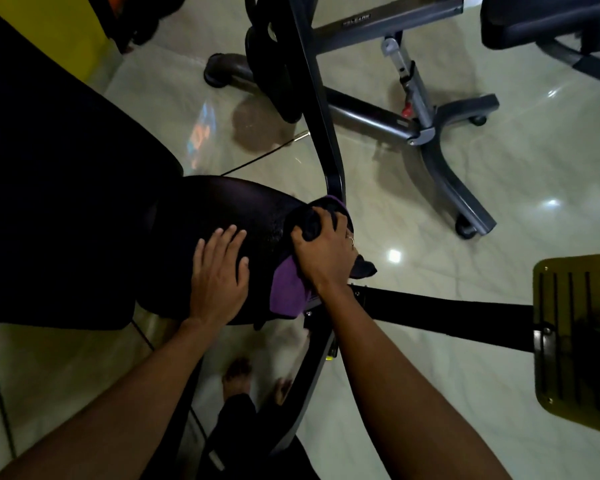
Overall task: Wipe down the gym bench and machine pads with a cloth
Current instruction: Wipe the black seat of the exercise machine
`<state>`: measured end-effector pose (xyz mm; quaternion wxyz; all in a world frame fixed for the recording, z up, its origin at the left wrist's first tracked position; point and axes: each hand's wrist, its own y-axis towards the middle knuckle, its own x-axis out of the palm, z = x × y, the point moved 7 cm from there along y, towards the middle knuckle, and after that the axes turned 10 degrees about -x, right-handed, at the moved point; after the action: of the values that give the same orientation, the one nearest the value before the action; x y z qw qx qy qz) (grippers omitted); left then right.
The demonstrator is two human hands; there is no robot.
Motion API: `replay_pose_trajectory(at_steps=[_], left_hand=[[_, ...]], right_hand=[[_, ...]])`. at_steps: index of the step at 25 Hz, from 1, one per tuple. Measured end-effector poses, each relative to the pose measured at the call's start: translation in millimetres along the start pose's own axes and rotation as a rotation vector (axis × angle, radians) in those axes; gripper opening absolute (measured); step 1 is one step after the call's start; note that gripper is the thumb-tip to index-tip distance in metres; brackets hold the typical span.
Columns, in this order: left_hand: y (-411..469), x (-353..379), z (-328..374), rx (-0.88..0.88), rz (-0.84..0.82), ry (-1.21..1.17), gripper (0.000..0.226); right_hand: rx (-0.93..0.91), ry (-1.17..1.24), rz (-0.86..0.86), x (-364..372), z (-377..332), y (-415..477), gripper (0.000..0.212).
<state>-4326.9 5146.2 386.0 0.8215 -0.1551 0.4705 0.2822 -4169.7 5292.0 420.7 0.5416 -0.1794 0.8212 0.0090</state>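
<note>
Seat pad [229,209]: black and rounded, at the middle of the view. It looks like the surface being wiped, since the cloth sits on its 3 o'clock edge.
Cloth [289,291]: purple with a dark side, bunched on that edge, with a flap hanging toward 6 o'clock.
Right hand [323,252]: on top of the cloth, fingers curled round the bunched folds and pressing down — probably so the cloth cannot slip out mid-stroke.
Left hand [219,271]: at 9 o'clock of the right hand, fingers straight and spread flat on the pad, holding nothing — likely bracing the person's lean.
Back pad [66,202]: large and dark, at 9 o'clock of the seat; whether it has been wiped I cannot tell.
Foot plate [579,341]: yellow, at 3 o'clock, well apart from the hands.
Grey bench frame [440,168]: on the tiled floor at 1 o'clock.
</note>
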Motion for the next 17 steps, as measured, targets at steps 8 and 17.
replay_pose_trajectory(at_steps=[8,17], left_hand=[[-18.9,-0.1,2.1,0.058,0.001,0.117,0.054],[-17.8,1.1,-2.2,0.074,0.037,0.097,0.05]], right_hand=[[0.052,0.185,0.219,-3.9,10.5,-28.2,0.06],[0.52,0.665,0.437,85.4,-20.6,-159.7,0.076]])
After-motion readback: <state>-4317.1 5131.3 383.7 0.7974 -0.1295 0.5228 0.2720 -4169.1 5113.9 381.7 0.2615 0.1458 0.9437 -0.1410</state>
